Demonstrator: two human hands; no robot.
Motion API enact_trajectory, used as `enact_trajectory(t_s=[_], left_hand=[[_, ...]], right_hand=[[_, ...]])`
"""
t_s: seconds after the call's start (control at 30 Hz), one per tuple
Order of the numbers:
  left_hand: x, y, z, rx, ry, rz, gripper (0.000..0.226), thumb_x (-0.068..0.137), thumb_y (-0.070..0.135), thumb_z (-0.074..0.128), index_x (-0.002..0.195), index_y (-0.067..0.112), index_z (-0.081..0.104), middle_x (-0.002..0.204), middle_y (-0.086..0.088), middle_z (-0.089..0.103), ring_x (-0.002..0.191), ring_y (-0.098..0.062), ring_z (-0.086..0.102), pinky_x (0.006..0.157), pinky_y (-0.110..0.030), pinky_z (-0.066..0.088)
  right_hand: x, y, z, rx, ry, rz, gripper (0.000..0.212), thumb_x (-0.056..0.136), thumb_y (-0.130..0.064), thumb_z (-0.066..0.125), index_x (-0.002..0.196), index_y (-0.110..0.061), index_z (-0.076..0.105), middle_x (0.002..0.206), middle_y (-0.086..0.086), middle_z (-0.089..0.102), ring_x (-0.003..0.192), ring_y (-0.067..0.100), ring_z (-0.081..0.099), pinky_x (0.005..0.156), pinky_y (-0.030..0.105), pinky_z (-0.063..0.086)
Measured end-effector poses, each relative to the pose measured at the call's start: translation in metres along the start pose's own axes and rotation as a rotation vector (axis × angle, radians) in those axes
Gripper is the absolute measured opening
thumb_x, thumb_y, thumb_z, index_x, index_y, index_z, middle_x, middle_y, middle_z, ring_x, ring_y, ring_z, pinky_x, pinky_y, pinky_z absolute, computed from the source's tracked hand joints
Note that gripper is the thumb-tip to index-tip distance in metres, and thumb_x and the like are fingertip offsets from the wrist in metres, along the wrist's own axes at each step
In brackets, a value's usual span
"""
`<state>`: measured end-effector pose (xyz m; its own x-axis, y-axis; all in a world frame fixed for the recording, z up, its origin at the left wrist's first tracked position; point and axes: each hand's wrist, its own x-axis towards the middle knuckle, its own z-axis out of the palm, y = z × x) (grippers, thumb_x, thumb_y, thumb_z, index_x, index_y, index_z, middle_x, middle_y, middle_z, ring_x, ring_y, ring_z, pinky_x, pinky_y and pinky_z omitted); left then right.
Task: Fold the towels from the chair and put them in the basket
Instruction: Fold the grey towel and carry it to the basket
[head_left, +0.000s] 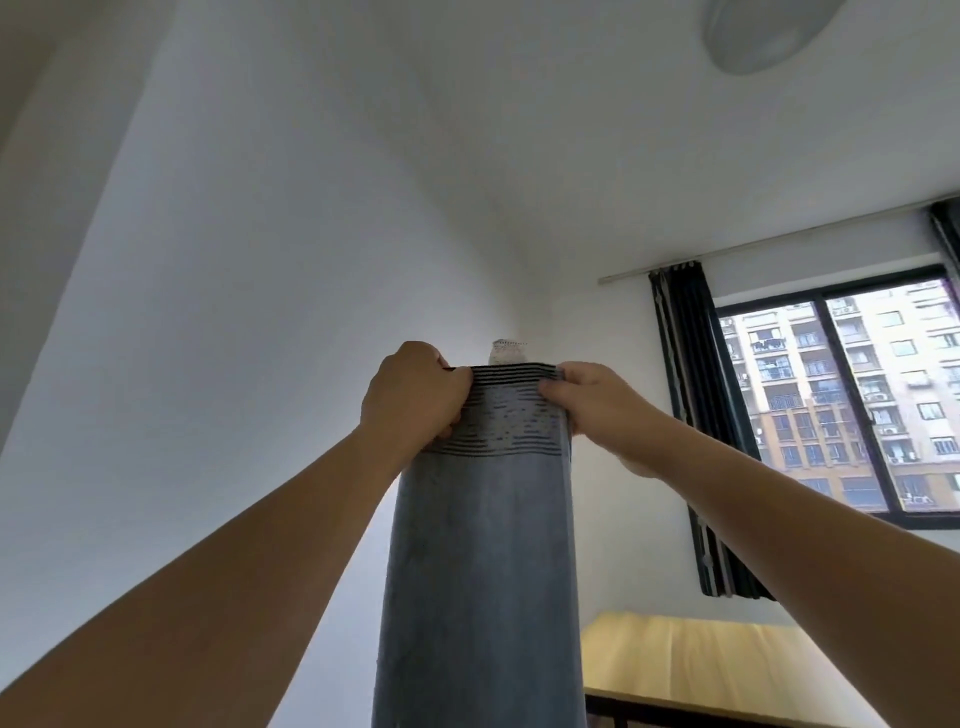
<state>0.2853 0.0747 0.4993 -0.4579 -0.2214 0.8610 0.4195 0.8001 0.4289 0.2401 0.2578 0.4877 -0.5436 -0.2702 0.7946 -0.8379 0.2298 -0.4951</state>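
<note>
A room in a home flat: plain white walls, a ceiling lamp (763, 31), dark curtains (691, 415) beside a window (841, 395) facing apartment blocks, a wooden tabletop (717, 665) near right.

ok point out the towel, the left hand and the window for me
towel (478, 571), head view, on the plain blue-grey cloth below the striped band
left hand (413, 397), head view, on the back of the hand
window (841, 405), head view, on the glass pane

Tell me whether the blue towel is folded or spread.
Folded lengthwise, it seems: the towel hangs as a narrow strip, top edge pinched by left hand and right hand.
</note>
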Motion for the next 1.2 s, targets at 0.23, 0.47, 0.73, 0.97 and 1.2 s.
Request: enact_trajectory(t_s=[0.23,0.47,0.73,0.97,1.2], left_hand=[[-0.022,-0.006,-0.002,0.527,-0.1,0.06,0.03,0.088,0.034,0.04,0.07,0.012,0.049,0.071,-0.004,0.058,0.063,-0.021,0.056,0.063,-0.029,0.043],[-0.015,-0.012,0.008,-0.046,-0.093,-0.035,0.015,0.088,0.013,0.05,0.088,0.0,0.056,0.085,-0.015,0.068,0.074,-0.027,0.069,0.07,-0.036,0.057],[-0.034,-0.033,0.072,-0.583,-0.776,-0.484,0.061,0.082,0.048,0.066,0.128,0.011,0.05,0.121,-0.012,0.063,0.108,-0.031,0.063,0.096,-0.044,0.049],[-0.034,-0.047,0.129,-0.939,-0.761,-0.581,0.033,0.088,0.012,0.058,0.121,0.008,0.063,0.118,-0.008,0.069,0.099,-0.023,0.067,0.086,-0.036,0.056],[-0.003,-0.086,0.188,-0.802,-0.634,-0.684,0.038,0.088,-0.009,0.044,0.121,-0.002,0.061,0.117,-0.017,0.067,0.093,-0.028,0.067,0.073,-0.035,0.055]], right_hand=[[-0.004,0.0,0.004,0.139,0.108,0.126,0.021,0.089,0.002,0.046,0.082,0.0,0.066,0.087,0.016,0.067,0.078,0.023,0.059,0.08,0.037,0.05],[-0.006,0.016,-0.009,0.202,0.234,0.308,0.015,0.086,-0.009,0.042,0.086,-0.002,0.056,0.085,0.012,0.049,0.079,0.024,0.041,0.069,0.038,0.034],[0.001,0.034,-0.024,0.244,0.184,0.366,0.012,0.088,-0.006,0.041,0.084,-0.003,0.052,0.09,0.014,0.048,0.083,0.025,0.044,0.071,0.037,0.037],[0.002,0.08,-0.03,0.204,0.162,0.433,0.013,0.088,-0.004,0.042,0.079,-0.003,0.051,0.085,0.014,0.048,0.078,0.026,0.046,0.072,0.038,0.039],[0.015,0.166,-0.016,0.113,0.085,0.525,0.017,0.089,-0.003,0.042,0.076,-0.005,0.053,0.079,0.015,0.053,0.072,0.026,0.053,0.069,0.038,0.047]])
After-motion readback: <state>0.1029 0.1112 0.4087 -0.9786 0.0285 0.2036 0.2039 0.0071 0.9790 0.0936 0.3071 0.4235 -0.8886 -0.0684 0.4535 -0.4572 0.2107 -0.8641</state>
